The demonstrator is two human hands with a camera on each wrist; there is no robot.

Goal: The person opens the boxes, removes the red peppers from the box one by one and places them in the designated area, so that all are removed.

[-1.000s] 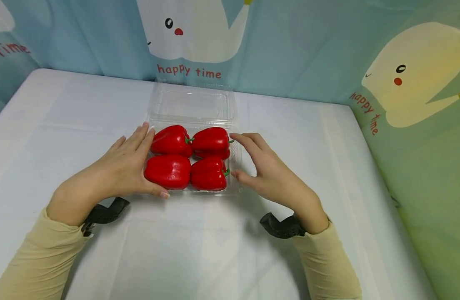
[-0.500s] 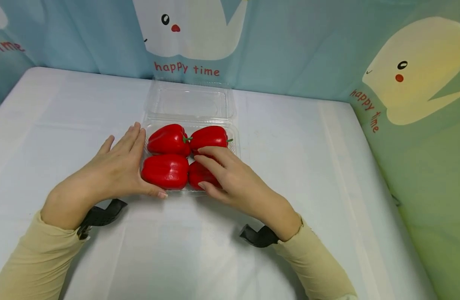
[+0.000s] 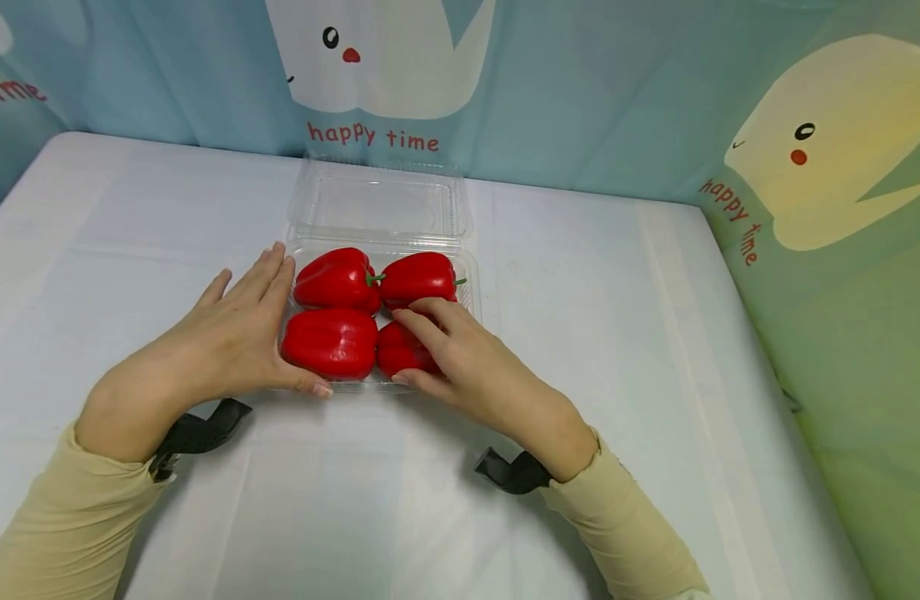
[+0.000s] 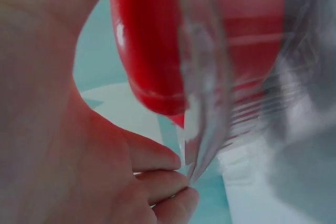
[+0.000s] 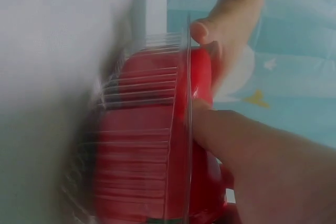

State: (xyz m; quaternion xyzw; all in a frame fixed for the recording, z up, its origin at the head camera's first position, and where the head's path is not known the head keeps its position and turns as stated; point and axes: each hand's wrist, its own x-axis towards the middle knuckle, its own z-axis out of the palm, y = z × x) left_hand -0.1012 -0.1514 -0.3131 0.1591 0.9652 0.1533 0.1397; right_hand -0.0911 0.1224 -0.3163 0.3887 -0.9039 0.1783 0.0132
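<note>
Here, a right hand (image 3: pixel 467 358) grips the red pepper (image 3: pixel 402 350) at the near-right corner inside a clear box (image 3: pixel 471 267); a left hand (image 3: pixel 231 337), spread wide, flanks the box's left.
Left wrist: fingertips (image 4: pixel 170 158) meet the box. Right wrist: thumb (image 5: pixel 203 124) on the pepper; gentle pressure should suit.

The four red, blocky bell peppers (image 3: pixel 330 343) look smooth and glossy, and the clear, rectangular clamshell box (image 3: pixel 381 204) is thin, shiny plastic with ribbed walls. A white, matt, lightly creased cloth covers the counter (image 3: pixel 340 500), before a blue-green printed fabric curtain (image 3: pixel 595 108). The beige sleeves (image 3: pixel 66 529) are matt, wrinkled cloth; the black curved wrist pieces (image 3: pixel 205 429) resemble dull plastic.
</note>
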